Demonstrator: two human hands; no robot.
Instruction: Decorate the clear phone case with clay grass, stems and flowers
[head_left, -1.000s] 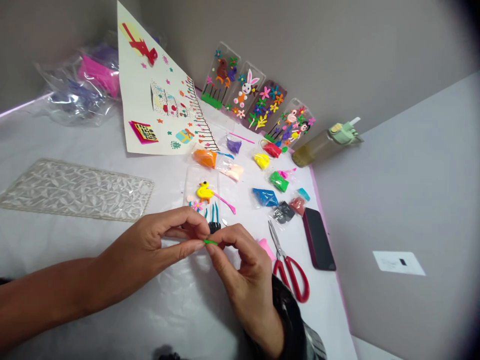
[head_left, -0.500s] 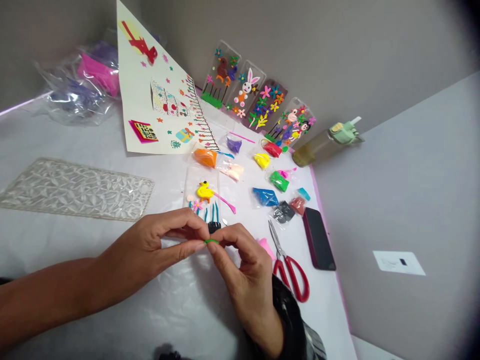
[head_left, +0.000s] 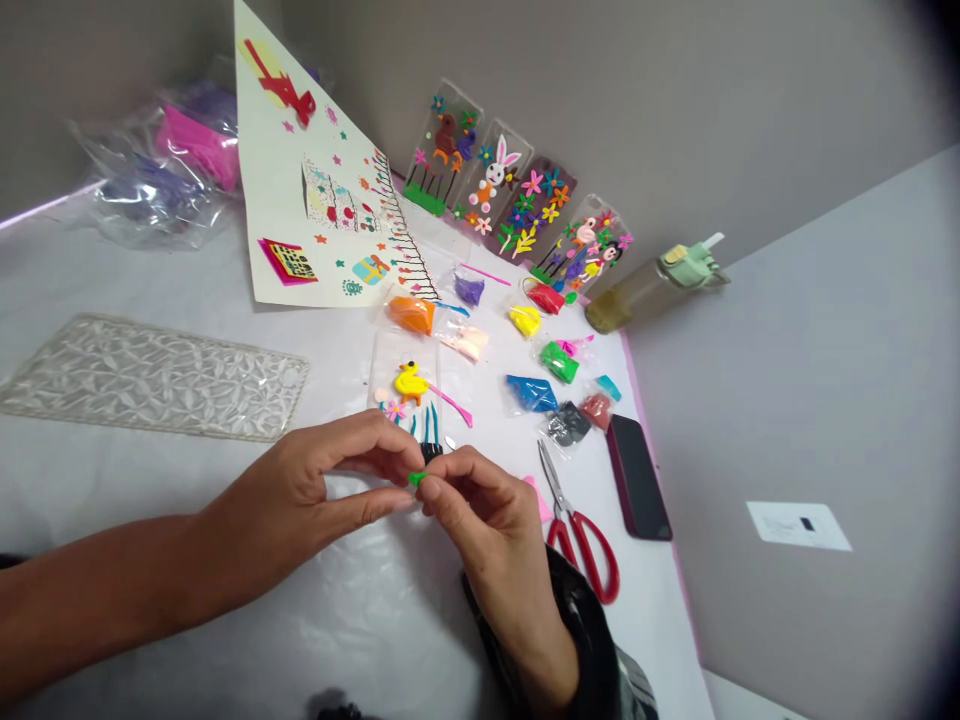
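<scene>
A small bit of green clay (head_left: 416, 480) sits at the fingertips where my two hands meet. My left hand (head_left: 319, 470) comes from the left with thumb and index tips closed about the clay. From the other side, my right hand (head_left: 491, 525) pinches it between thumb and forefinger. Just beyond my fingers lies a clear phone case (head_left: 381, 362) bearing a yellow clay duck (head_left: 411, 383), a pink clay flower (head_left: 395, 411) and teal clay strips. My hands partly cover its near end.
Red-handled scissors (head_left: 592, 550) and a phone (head_left: 639, 478) lie to the right. Bagged clay, including a green packet (head_left: 559, 362), is spread beyond. A bottle (head_left: 645, 290), a decorated card (head_left: 277, 200) and several decorated cases stand behind. A patterned clear sheet (head_left: 150, 378) lies left.
The green clay has turned from a thin strip into a thicker lump between my fingertips. My left thumb has drawn slightly down from the index finger, and my right hand has shifted slightly.
</scene>
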